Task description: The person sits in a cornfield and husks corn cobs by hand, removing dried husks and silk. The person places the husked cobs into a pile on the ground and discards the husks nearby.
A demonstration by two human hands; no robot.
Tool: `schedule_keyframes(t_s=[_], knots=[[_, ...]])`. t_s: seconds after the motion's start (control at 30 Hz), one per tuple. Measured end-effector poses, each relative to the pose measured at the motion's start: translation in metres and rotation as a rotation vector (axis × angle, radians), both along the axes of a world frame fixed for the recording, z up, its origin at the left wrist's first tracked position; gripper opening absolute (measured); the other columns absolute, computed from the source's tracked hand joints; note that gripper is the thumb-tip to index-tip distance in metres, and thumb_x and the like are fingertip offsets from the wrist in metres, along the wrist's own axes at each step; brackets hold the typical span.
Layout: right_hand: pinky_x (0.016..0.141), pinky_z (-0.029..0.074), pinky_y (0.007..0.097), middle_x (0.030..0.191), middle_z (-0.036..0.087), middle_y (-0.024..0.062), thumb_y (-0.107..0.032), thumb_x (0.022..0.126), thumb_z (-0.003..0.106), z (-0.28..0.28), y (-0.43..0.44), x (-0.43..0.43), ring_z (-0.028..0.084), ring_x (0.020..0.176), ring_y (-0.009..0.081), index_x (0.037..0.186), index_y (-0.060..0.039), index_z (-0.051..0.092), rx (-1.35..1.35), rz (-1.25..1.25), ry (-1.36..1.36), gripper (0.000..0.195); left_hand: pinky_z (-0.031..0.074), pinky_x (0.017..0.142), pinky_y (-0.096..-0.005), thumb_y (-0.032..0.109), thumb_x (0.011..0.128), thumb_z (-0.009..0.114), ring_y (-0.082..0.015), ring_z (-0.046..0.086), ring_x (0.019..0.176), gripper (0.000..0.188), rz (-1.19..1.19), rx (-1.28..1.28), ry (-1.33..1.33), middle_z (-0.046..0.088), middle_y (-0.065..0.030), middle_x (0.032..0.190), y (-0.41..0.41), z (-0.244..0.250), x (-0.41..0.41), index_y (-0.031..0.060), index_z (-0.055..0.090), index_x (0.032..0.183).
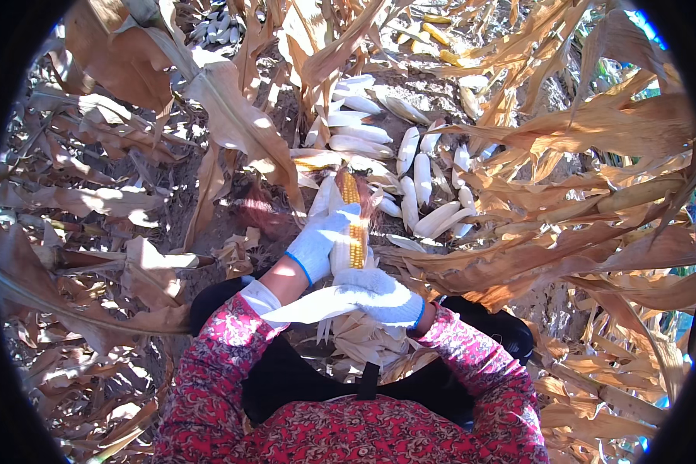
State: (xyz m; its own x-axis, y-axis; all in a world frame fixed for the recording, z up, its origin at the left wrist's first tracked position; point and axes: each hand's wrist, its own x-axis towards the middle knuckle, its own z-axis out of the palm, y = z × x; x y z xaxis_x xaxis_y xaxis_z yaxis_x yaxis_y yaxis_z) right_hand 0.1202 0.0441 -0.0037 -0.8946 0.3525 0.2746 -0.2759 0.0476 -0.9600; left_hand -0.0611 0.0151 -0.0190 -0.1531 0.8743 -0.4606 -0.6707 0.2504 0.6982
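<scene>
An ear of corn [356, 243] with yellow kernels and pale husk partly peeled back lies between my gloved hands, its reddish silk at the far end. My left hand [330, 235], in a white knit glove with a blue cuff, is closed around the ear from the left. Low at the ear's base, my right hand [383, 297] grips a strip of pale husk [313, 304] that extends to the left over my left sleeve. Loose husks [359, 342] lie on the ground below my hands, between my legs.
Several ears in pale husks [422, 178] lie on the soil ahead, with more piled beyond [359, 133]. Bare yellow ears [436, 33] lie at the far top. Dry corn stalks and leaves [557, 249] crowd the right side; a large dry leaf [238, 116] hangs at upper left.
</scene>
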Motion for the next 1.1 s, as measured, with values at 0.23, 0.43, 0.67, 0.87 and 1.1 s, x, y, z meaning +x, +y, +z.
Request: schedule_keyframes(t_s=[0.23, 0.43, 0.67, 0.87, 1.1], knots=[[0.081, 0.056, 0.0394, 0.106, 0.07, 0.0157, -0.021, 0.087, 0.072, -0.019, -0.034, 0.021, 0.07, 0.095, 0.0271, 0.129, -0.0019, 0.061, 0.045, 0.485, -0.252, 0.048, 0.058, 0.078, -0.0335, 0.028, 0.094, 0.068, -0.0176, 0.068, 0.086, 0.043, -0.172, 0.062, 0.115, 0.068, -0.0081, 0.105, 0.006, 0.034, -0.002, 0.0016, 0.059, 0.127], [0.079, 0.055, 0.0477, 0.118, 0.066, 0.0158, -0.042, 0.08, 0.077, 0.027, 0.022, 0.021, 0.069, 0.097, 0.0368, 0.126, -0.0122, 0.062, 0.801, 0.271, -1.16, 0.057, 0.056, 0.085, -0.0326, 0.034, 0.098, 0.064, -0.0164, 0.066, 0.097, 0.049, -0.137, 0.044, 0.31, 0.066, -0.0083, 0.113, -0.003, 0.01, -0.017, -0.0004, 0.056, 0.132], [0.098, 0.048, 0.0398, 0.128, 0.064, 0.0234, -0.042, 0.089, 0.07, 0.044, 0.086, 0.028, 0.063, 0.116, 0.0328, 0.138, 0.0022, 0.053, 0.233, -0.552, -0.657, 0.068, 0.052, 0.089, -0.0293, 0.039, 0.103, 0.058, -0.0125, 0.063, 0.1, 0.049, -0.194, 0.045, 0.32, 0.066, -0.006, 0.114, 0.0, 0.02, 0.0, -0.0002, 0.055, 0.134], [0.091, 0.05, 0.0383, 0.11, 0.069, 0.0203, -0.042, 0.089, 0.069, 0.056, 0.089, 0.025, 0.067, 0.102, 0.031, 0.131, 0.0015, 0.059, 0.241, -0.245, -0.717, 0.061, 0.047, 0.097, -0.0287, 0.046, 0.104, 0.054, -0.0127, 0.057, 0.111, 0.06, -0.286, 0.046, 0.29, 0.063, -0.0064, 0.125, -0.006, 0.026, 0.006, -0.0023, 0.051, 0.14], [0.091, 0.053, 0.0421, 0.122, 0.067, 0.0152, -0.041, 0.081, 0.075, 0.062, 0.089, 0.045, 0.069, 0.104, 0.0338, 0.124, -0.0054, 0.063, 0.518, -0.311, -0.829, 0.057, 0.047, 0.091, -0.0271, 0.047, 0.102, 0.057, -0.01, 0.056, 0.103, 0.059, -0.094, -0.051, 0.447, 0.062, -0.0026, 0.117, 0.0, 0.018, -0.016, 0.0009, 0.054, 0.14]])
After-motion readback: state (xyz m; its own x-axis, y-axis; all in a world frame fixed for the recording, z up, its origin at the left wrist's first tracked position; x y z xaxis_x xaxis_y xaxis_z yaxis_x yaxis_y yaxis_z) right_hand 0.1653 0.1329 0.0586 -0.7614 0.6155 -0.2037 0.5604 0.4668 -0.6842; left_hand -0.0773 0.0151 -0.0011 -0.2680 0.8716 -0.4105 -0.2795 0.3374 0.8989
